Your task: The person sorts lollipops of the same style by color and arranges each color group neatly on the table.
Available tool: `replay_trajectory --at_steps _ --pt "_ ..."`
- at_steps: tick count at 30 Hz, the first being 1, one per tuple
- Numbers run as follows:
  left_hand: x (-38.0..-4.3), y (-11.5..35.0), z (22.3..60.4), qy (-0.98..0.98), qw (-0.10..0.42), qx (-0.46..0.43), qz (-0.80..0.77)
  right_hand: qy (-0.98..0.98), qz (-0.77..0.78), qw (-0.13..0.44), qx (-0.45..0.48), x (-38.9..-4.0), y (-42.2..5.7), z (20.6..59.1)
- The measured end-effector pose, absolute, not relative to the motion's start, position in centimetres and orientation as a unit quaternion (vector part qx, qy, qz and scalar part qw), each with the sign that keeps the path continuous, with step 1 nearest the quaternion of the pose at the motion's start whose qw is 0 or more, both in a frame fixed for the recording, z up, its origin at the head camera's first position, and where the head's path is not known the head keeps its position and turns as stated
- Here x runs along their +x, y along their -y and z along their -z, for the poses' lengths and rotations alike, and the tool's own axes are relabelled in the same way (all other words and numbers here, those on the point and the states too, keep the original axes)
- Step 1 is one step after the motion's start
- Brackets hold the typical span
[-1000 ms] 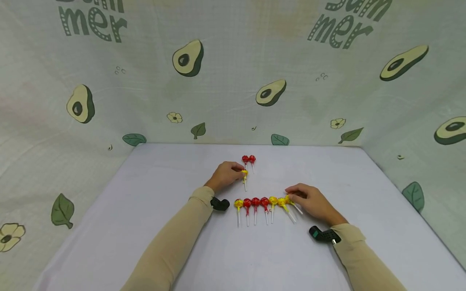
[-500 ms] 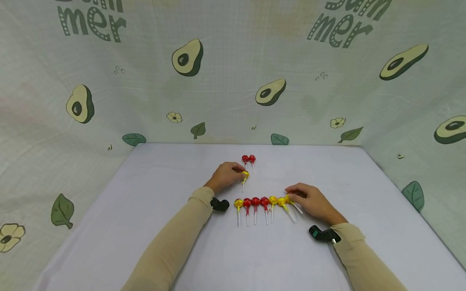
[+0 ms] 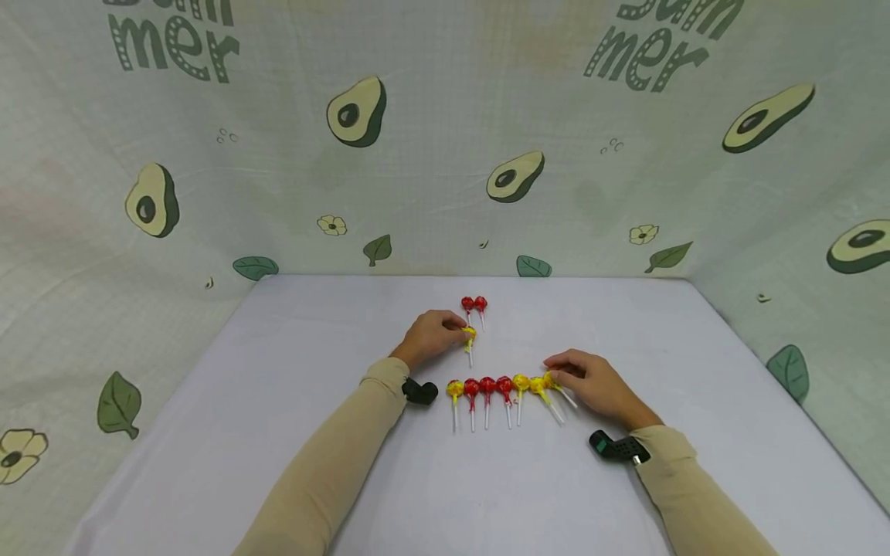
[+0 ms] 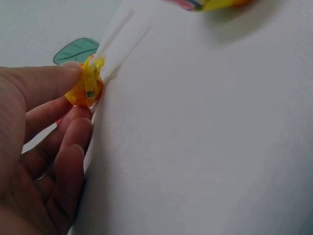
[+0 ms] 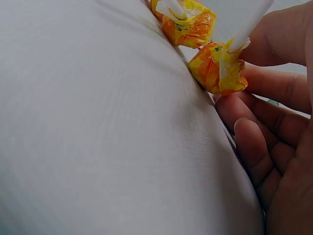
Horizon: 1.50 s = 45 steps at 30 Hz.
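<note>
Yellow lollipop [image 3: 470,334]: located just below the centre of the head view. The left hand [image 3: 431,337] pinches its wrapped head between thumb and fingers; the stick points toward the bottom of the frame. Whether the lollipop bears on the bench [image 3: 487,494] cannot be told from these angles.

Two red lollipops [image 3: 481,303] lie side by side directly above it in the frame, heads uppermost.

A row [image 3: 487,384] of seven lollipops lies at lower centre, sticks toward the lower edge. Order, left to right: one yellow, three red, three yellow. The last two sticks slant to the lower right. The right hand [image 3: 591,378] grips the end lollipop [image 3: 549,381] by its head, thumb and fingers closed on the wrapper; the neighbouring yellow head is just beside it.

Each wrist carries a black device [image 3: 421,391]. The sleeves [image 3: 327,463] are beige. A pale cloth [image 3: 431,193], printed with avocados, fills the upper frame.
</note>
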<state>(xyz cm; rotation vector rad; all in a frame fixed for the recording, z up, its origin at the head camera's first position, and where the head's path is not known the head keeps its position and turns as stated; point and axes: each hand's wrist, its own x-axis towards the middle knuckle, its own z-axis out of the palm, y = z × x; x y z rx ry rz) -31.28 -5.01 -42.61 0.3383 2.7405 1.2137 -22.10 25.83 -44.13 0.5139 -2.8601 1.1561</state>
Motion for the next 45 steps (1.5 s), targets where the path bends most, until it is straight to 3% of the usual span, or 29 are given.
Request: replay_trajectory --at_steps 24,45 --pt "-30.9 5.7 43.1 -0.892 0.052 0.124 -0.431 0.910 -0.377 0.005 0.171 -22.0 -25.9 44.2" --pt "-26.0 8.7 42.7 -0.878 0.119 0.132 -0.444 0.918 -0.352 -0.017 0.182 -22.0 -26.1 43.7"
